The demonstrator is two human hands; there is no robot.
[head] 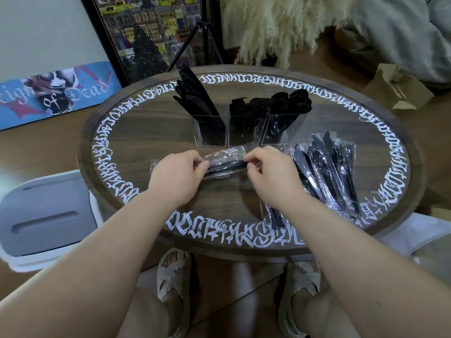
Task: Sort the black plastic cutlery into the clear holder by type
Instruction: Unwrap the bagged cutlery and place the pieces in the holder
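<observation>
Clear-wrapped cutlery packet (225, 162) is pinched at both ends by left hand (177, 176) and right hand (272, 178), near the clear holder (246, 130). Unwrapping in hand; next, probably tear it open, then sort by compartment.

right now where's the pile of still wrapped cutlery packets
In the head view the pile of wrapped packets lies on the round table on the person's right, just beyond the right hand and nearer than the clear holder.

We see matt black plastic cutlery (246, 109), a clear glossy holder (210, 132), crinkled shiny wrappers (324, 167), a wood-grain table (151, 132).
</observation>
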